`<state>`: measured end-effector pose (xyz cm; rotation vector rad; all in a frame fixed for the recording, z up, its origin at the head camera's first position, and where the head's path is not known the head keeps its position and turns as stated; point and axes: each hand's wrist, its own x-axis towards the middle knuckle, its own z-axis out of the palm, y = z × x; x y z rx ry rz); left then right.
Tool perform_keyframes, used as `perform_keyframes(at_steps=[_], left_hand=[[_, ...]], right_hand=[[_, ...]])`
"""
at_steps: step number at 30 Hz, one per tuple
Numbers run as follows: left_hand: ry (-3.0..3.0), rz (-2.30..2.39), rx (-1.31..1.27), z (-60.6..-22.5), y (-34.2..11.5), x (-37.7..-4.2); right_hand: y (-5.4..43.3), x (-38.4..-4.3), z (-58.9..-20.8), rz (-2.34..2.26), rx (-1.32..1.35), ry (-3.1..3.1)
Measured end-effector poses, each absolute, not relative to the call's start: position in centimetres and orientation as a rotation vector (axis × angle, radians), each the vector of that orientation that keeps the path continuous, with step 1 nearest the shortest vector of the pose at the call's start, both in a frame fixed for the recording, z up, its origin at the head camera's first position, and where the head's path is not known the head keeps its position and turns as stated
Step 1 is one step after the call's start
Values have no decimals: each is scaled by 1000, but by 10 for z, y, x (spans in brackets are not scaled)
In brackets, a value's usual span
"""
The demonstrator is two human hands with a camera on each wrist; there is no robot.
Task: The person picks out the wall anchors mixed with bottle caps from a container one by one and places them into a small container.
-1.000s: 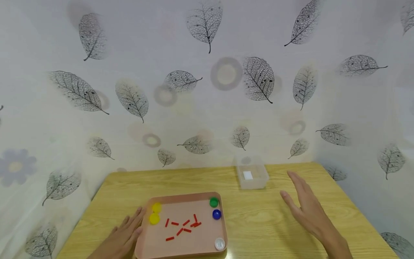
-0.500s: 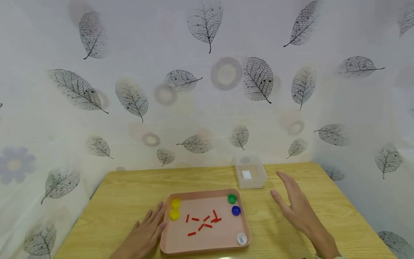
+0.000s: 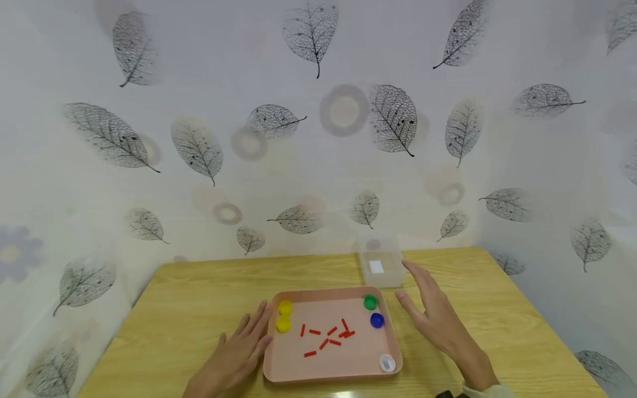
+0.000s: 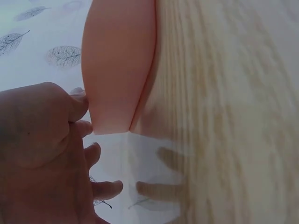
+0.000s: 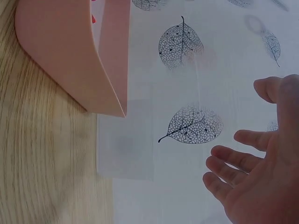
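Observation:
A pink tray (image 3: 338, 370) lies on the table before me. My left hand (image 3: 239, 354) touches its left rim with the fingers extended; in the left wrist view the thumb and a fingertip meet the tray wall (image 4: 119, 65). To the right of the tray, my right hand (image 3: 438, 318) hovers with its fingers spread, apart from everything. Inside the tray are several short red sticks (image 3: 324, 344), two yellow caps (image 3: 283, 324) at the left, a green cap (image 3: 370, 302) and a blue cap (image 3: 376, 320) at the upper right, and a white cap (image 3: 387, 363) at the lower right.
A clear plastic box (image 3: 393, 275) with a white label stands behind the tray, toward the right. Light wood tabletop (image 3: 199, 298) surrounds both. A pale curtain (image 3: 308, 166) with leaf prints hangs along the back and sides of the table.
The tray has slid to the right and slightly away, with my left hand moving along at its left edge. My right hand has shifted left, closer to the tray.

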<state>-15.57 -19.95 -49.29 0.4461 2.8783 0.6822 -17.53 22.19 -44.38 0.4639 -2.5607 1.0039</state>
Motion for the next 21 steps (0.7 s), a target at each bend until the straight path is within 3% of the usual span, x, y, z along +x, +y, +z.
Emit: perform_keyframes(at_steps=[21], left_hand=[[2815,702,525,-493,-200,-165]], right_hand=[[178,-184,-469,1169,536,-2491]])
